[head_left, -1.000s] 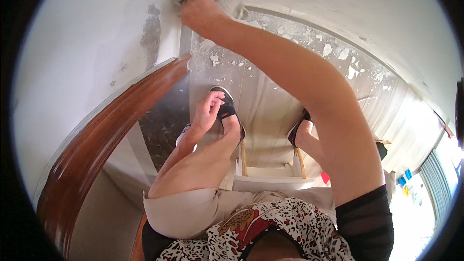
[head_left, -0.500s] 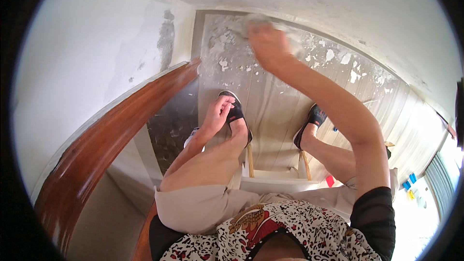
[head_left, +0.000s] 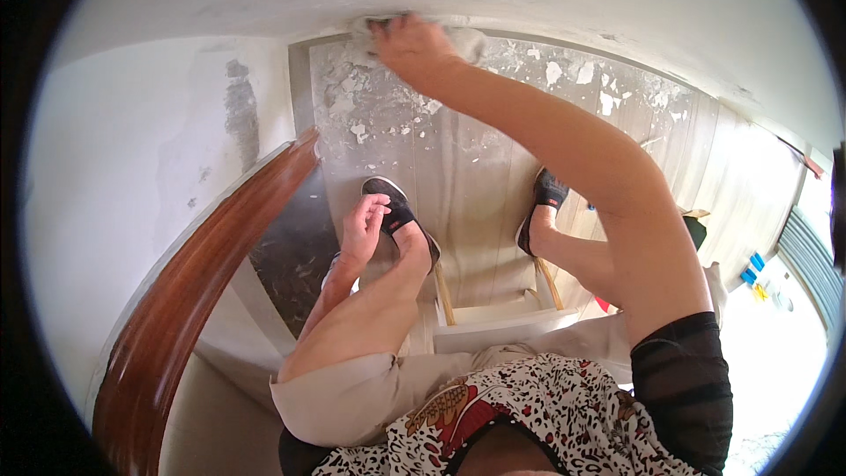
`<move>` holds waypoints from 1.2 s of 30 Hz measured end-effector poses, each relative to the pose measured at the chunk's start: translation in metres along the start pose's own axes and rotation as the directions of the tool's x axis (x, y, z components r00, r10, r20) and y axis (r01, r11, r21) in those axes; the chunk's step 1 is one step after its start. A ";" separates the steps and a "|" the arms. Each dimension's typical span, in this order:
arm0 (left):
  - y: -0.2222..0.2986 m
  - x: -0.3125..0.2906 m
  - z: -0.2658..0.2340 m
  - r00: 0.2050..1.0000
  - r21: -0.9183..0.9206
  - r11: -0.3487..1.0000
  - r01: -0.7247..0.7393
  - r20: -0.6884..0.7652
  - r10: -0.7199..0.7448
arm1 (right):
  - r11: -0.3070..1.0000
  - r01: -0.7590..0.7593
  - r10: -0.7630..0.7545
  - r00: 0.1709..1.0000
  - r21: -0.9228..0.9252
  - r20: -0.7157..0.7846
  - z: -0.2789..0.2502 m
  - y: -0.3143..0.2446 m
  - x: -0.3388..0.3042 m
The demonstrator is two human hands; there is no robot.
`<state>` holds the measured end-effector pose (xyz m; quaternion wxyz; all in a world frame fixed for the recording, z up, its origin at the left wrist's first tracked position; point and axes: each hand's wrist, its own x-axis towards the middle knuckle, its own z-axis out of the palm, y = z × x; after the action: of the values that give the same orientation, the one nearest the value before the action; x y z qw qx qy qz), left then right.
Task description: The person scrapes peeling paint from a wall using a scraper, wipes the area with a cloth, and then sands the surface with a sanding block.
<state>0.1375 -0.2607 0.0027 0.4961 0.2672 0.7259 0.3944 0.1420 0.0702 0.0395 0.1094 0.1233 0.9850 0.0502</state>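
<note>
My right hand (head_left: 412, 48) reaches far forward to the foot of the wall. It presses on a crumpled greyish-white cloth (head_left: 469, 42), which shows on both sides of the hand and lies against the wall's lower edge. Part of the cloth is hidden under the palm and fingers. My left hand (head_left: 363, 225) hangs over my left shin, above the black left shoe (head_left: 388, 197). Its fingers are loosely bent, slightly apart, with nothing visible in them. White flakes of plaster or paint (head_left: 553, 73) are scattered over the wood-look floor (head_left: 476, 203) along the wall.
A curved brown wooden trim (head_left: 189, 300) runs along the left wall, which has a grey rough patch (head_left: 240, 106). A pale stool or frame with wooden legs (head_left: 493, 328) stands between my legs. Blue and yellow items (head_left: 755, 269) lie at the right by a bright opening.
My right hand has swept left along the foot of the wall with the cloth. The whole view has shifted a little; my left hand stays over the left shin.
</note>
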 end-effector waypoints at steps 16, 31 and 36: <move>0.040 0.034 0.021 0.981 0.079 0.989 -0.128 0.158 0.114 | 0.870 -0.479 0.402 0.827 0.118 0.393 0.011 0.127 -0.178; 0.154 0.056 -0.009 0.958 0.355 0.921 -0.158 0.281 0.056 | 0.961 -0.128 0.186 0.955 0.243 -0.232 0.060 0.113 -0.125; 0.188 0.062 -0.017 0.914 0.524 0.807 -0.272 0.402 0.047 | 0.964 -0.245 0.255 0.961 0.101 -0.107 0.038 0.126 -0.165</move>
<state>0.0984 -0.1148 0.1314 0.4854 0.5334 0.6778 0.1428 0.3354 0.1523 0.0521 0.0376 0.2480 0.9676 0.0283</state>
